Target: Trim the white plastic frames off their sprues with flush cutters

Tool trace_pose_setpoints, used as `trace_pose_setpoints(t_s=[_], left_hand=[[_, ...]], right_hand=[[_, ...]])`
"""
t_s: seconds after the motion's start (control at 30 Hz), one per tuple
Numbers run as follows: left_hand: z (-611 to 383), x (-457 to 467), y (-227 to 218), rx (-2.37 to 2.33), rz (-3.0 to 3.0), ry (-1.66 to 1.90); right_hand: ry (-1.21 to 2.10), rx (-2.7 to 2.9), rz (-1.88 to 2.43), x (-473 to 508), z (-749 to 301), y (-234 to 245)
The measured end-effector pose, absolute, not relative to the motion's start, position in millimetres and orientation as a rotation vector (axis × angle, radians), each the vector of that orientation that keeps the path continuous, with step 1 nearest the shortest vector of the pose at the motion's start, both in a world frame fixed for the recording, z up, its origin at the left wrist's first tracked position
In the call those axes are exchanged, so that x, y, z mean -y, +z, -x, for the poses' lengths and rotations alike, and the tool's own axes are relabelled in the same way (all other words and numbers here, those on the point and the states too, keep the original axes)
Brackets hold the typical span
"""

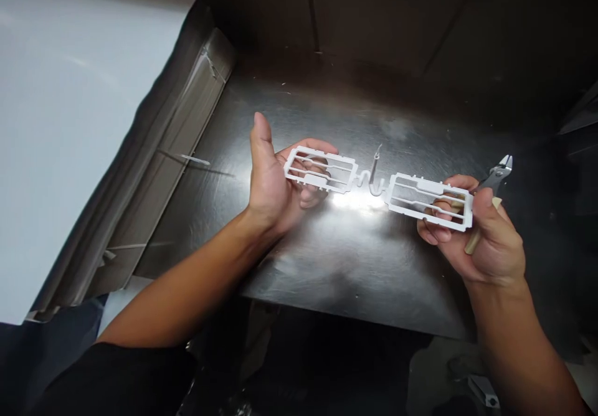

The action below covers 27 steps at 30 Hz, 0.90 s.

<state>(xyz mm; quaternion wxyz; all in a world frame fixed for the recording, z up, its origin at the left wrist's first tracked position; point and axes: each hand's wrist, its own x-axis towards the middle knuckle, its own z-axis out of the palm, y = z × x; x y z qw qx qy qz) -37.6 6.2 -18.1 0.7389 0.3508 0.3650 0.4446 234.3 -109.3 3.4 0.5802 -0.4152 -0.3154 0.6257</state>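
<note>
A tall stack (pixel 154 182) of sheets, topped by a broad white sheet (pixel 84 104), takes up the left side of the bench (pixel 322 260), and the left forearm passes near its lower corner. A thin pale strip (pixel 195 159) sticks out by the stack's side toward the hands. Dark panels (pixel 374 17) close off the far side, and a few small white bits are scattered on the metal. Most in the way is a pair of nippers (pixel 501 170), lodged in the right hand (pixel 498 238) behind the part, pale handles across the palm and metal tips pointing up and to the right. The white part (pixel 374 179) is held above the bench between both hands: two slotted frames joined by a curvy runner, with a thin stem rising from the middle. Its long axis runs left to right across the view, dipping slightly toward the right hand; the stem points up and away. The right fingers and thumb hold the right frame's outer end as well as the nippers. The left hand (pixel 273 185) is spread, thumb raised well clear, fingers behind and under the left frame.
</note>
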Motion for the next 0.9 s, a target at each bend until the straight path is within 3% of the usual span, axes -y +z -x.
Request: trace_pose_setpoints(t_s=[0.9], left_hand=[[40.1,-6.0,-16.5,-0.814,-0.675,0.901]], right_hand=[[1.487,0.675,0.905,108.5,-235.0,-3.5]])
